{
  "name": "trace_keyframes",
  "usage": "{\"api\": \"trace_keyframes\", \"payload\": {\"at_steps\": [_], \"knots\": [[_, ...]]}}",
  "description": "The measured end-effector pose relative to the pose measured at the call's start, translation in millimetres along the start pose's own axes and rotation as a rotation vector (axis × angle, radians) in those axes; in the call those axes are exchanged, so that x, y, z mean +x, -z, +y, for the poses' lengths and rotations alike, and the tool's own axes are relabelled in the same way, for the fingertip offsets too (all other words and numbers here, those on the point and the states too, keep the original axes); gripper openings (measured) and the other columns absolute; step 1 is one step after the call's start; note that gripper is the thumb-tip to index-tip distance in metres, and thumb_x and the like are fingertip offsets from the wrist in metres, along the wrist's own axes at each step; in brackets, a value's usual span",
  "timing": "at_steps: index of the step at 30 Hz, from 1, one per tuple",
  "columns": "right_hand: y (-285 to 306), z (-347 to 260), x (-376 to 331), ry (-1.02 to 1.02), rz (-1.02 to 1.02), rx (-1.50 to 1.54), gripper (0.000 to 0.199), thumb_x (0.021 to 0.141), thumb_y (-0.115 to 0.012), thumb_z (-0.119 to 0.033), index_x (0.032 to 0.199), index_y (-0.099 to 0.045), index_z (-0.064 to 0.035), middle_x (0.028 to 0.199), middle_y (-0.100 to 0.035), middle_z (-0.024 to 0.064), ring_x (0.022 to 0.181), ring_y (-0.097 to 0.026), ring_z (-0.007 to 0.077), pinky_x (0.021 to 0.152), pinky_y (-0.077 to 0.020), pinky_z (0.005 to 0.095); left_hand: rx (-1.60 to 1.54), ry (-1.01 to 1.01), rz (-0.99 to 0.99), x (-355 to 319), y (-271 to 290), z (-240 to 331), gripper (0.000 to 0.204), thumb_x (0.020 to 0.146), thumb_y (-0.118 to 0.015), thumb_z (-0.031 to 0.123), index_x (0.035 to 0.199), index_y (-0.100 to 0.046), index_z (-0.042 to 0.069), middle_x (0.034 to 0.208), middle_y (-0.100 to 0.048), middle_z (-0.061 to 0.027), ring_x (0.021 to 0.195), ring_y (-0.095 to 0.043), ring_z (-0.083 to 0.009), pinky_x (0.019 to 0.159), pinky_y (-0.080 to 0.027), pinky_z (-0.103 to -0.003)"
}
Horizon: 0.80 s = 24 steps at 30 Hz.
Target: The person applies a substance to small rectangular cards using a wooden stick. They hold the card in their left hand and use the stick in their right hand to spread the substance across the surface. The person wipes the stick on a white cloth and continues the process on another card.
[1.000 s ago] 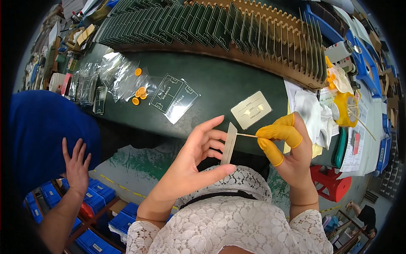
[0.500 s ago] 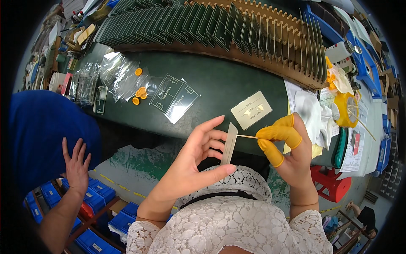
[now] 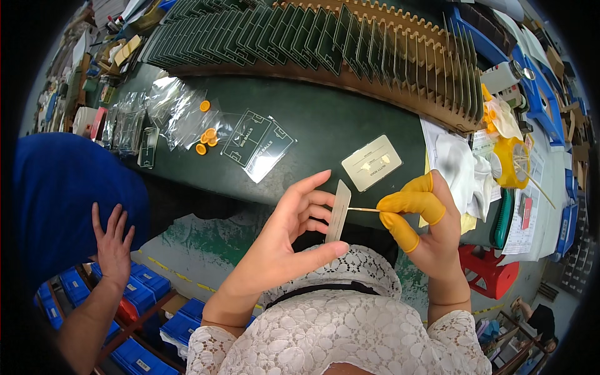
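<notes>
My left hand (image 3: 284, 240) holds a small flat beige card (image 3: 338, 211) upright by its edges, between thumb and fingers, just in front of the green table's near edge. My right hand (image 3: 425, 215), with yellow rubber cots on thumb and two fingers, pinches a thin wooden stick (image 3: 362, 209) whose tip touches the card's face. A second beige card (image 3: 371, 162) lies flat on the green table (image 3: 325, 119) just beyond both hands.
A long wooden slotted rack (image 3: 350, 44) of dark green boards spans the table's back. Clear bags (image 3: 181, 115), orange caps (image 3: 206, 137) and a printed clear sheet (image 3: 259, 145) lie left. White cloth (image 3: 459, 172) and a yellow dispenser (image 3: 511, 164) sit right. Another person's hand (image 3: 112, 240) and blue sleeve are at left.
</notes>
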State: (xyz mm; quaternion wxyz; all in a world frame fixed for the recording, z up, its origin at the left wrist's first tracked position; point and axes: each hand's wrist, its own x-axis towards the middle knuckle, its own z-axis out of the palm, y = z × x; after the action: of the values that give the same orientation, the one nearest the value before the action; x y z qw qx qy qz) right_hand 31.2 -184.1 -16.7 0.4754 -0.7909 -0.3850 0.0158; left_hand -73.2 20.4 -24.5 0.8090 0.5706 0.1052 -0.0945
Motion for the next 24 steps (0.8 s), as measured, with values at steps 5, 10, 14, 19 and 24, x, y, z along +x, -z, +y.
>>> {"api": "trace_keyframes", "payload": {"at_steps": [5, 10, 14, 19, 24], "knots": [[1.4, 0.9, 0.3, -0.047, 0.035, 0.042, 0.025, 0.072, -0.078, -0.001, 0.095, -0.068, -0.0033, 0.085, -0.059, 0.0086, 0.075, -0.052, 0.0245, 0.065, -0.0406, 0.0333, 0.045, -0.031, -0.007, 1.1, 0.6, -2.2, 0.089, 0.076, -0.075, -0.005, 0.150, -0.028, 0.004, 0.134, -0.051, -0.0163, 0.118, -0.055, -0.0227, 0.101, -0.043, -0.034], [1.6, -0.3, 0.5, -0.037, 0.012, 0.047, 0.025, 0.073, -0.078, -0.002, 0.094, -0.067, -0.0032, 0.086, -0.060, 0.0084, 0.076, -0.053, 0.0246, 0.065, -0.0415, 0.0332, 0.063, -0.031, -0.012, 1.5, 1.4, -1.9, 0.090, 0.075, -0.075, -0.005, 0.151, -0.028, 0.005, 0.136, -0.050, -0.0176, 0.122, -0.054, -0.0232, 0.105, -0.041, -0.036], [0.8, -0.8, 1.5, -0.008, -0.003, 0.048, 0.024, 0.073, -0.079, -0.003, 0.094, -0.067, -0.0031, 0.087, -0.061, 0.0080, 0.076, -0.054, 0.0247, 0.065, -0.0415, 0.0338, 0.068, -0.042, -0.017, 1.6, 1.2, -2.5, 0.090, 0.075, -0.076, -0.005, 0.151, -0.027, 0.005, 0.136, -0.050, -0.0180, 0.123, -0.054, -0.0230, 0.105, -0.040, -0.036], [0.3, -1.1, 0.1, -0.032, -0.004, 0.050, 0.024, 0.073, -0.079, -0.004, 0.094, -0.067, -0.0028, 0.086, -0.061, 0.0082, 0.076, -0.053, 0.0250, 0.065, -0.0409, 0.0344, 0.065, -0.038, -0.016, 1.4, 0.9, -2.0, 0.090, 0.075, -0.076, -0.005, 0.151, -0.028, 0.004, 0.136, -0.050, -0.0179, 0.122, -0.054, -0.0227, 0.105, -0.041, -0.036], [-0.4, 0.0, -1.1, -0.031, -0.004, 0.042, 0.025, 0.072, -0.079, -0.004, 0.093, -0.067, -0.0025, 0.085, -0.060, 0.0081, 0.074, -0.052, 0.0252, 0.065, -0.0402, 0.0347, 0.065, -0.037, -0.014, 1.2, 1.0, -2.4, 0.089, 0.075, -0.075, -0.005, 0.150, -0.028, 0.004, 0.136, -0.050, -0.0178, 0.121, -0.054, -0.0225, 0.105, -0.041, -0.036]]}}
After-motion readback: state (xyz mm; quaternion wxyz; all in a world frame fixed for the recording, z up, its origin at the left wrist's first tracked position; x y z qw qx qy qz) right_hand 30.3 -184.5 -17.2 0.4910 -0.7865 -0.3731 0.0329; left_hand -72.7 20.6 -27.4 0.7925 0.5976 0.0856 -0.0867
